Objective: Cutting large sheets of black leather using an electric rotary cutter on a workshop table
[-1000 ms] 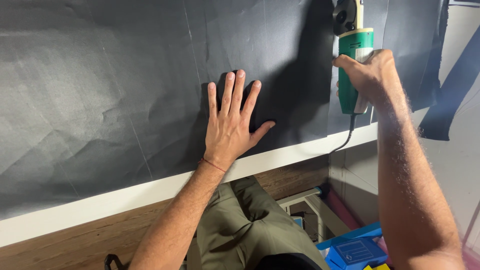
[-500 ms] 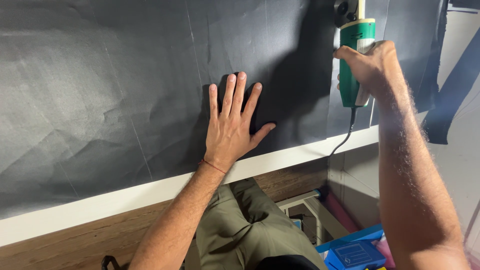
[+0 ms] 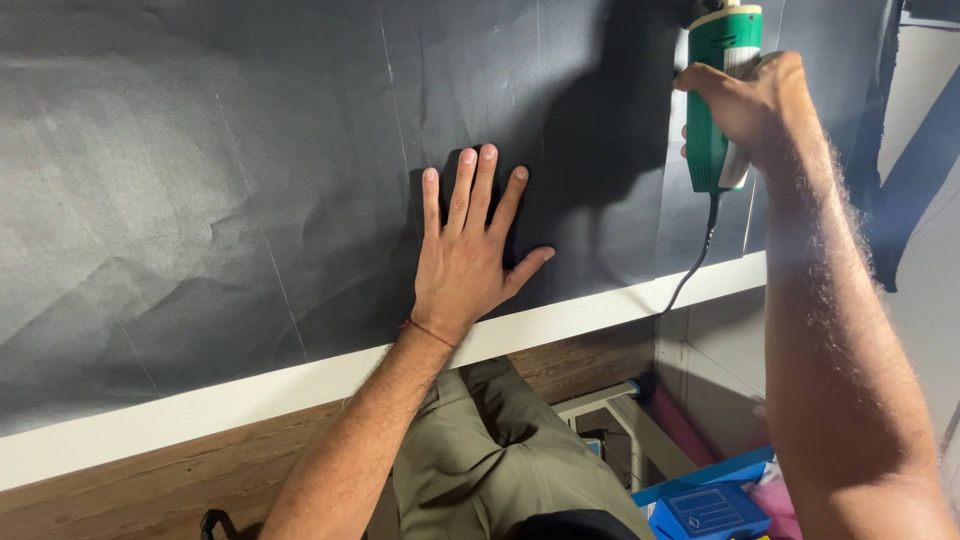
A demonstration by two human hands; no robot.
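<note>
In the head view, a large sheet of dark grey material (image 3: 200, 180) covers a white-edged table (image 3: 250, 395), creased and wrinkled toward its left side, with faint straight lines running across it. The left hand (image 3: 465, 260) lies flat on the sheet near the table's front edge, fingers spread and released, gripping nothing; a thin red thread (image 3: 430, 332) circles its wrist. The right hand (image 3: 745, 100) is clenched around the handle of a green power tool (image 3: 715, 100) held upright near the far right corner of the sheet, well apart from the left hand. A black cord (image 3: 695, 265) hangs from the tool's lower end over the table's front edge. Below the edge runs a wood-grain panel (image 3: 150, 495), and the person's olive trousers (image 3: 490, 450) show beneath. At the lower right stand a blue box (image 3: 705, 510) and a pink roll (image 3: 685, 430) on the floor.
</note>
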